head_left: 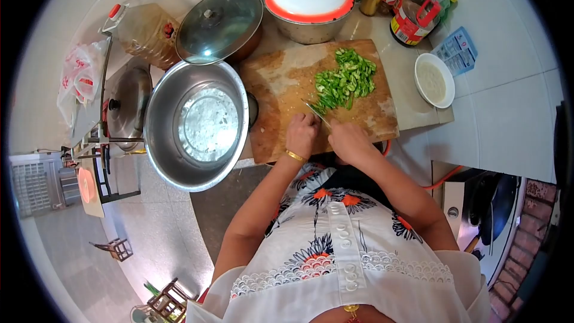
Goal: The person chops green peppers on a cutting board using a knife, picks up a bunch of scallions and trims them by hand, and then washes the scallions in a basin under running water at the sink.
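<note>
My right hand [350, 142] grips a knife [315, 112], its thin blade pointing up and left over the wooden cutting board [281, 87]. Just left of the blade, my left hand [303, 134] rests on the board with its fingers curled in. Whatever lies under those fingers is hidden. A pile of chopped green peppers [347, 78] covers the board's upper right part, and its lower edge reaches the knife tip.
A large metal basin [152, 125] stands left of the board. Behind are a glass-lidded pan [221, 24] and a white-lidded pot [309, 0]. A white bowl [434, 81] with cloudy liquid and several bottles [412, 21] are at right. A wok [501, 209] sits lower right.
</note>
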The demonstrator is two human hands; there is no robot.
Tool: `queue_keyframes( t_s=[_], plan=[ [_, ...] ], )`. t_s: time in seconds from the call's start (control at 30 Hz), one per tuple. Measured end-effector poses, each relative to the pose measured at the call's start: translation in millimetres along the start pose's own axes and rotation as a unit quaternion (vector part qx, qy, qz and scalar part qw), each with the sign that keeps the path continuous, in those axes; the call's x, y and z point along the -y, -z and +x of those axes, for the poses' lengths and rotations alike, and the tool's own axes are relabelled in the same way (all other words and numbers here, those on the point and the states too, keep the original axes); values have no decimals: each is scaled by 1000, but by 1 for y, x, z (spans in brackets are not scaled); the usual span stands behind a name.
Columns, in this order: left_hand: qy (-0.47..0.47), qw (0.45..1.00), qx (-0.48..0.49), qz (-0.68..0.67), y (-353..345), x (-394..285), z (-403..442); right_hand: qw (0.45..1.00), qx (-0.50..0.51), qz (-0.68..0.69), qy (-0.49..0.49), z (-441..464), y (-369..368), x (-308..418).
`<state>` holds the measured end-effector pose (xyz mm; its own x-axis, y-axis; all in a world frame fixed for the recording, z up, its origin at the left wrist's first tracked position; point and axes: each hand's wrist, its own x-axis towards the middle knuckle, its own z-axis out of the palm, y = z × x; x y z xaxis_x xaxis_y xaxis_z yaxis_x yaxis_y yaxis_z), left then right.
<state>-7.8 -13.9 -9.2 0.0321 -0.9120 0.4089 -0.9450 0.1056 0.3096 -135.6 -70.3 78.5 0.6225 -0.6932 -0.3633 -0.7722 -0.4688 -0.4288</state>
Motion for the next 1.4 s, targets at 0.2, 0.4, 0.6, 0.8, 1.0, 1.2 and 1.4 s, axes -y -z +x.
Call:
queue_keyframes(
  t_s=[0.2,0.4,0.6,0.8,1.0,1.2,1.4],
  plan=[
    [22,1000,-5,7,3,-4,-2,1000,15,0,0,15,-6,4],
    [32,999,-27,-19,1,-4,-8,997,-38,47,-49,6,-7,-15],
    [57,998,6,2,10,-9,-4,999,-27,5,28,-14,-11,-15],
    [47,999,18,12,5,-4,-3,999,-5,33,1,-11,-3,-5],
    [39,999,20,2,7,-2,-3,999,45,21,4,9,2,1],
    [120,991,22,-53,10,4,-9,1000,13,-1,17,16,-6,-5],
    [284,891,13,-353,12,23,-22,977,83,188,-60,17,12,-19]
  ],
)
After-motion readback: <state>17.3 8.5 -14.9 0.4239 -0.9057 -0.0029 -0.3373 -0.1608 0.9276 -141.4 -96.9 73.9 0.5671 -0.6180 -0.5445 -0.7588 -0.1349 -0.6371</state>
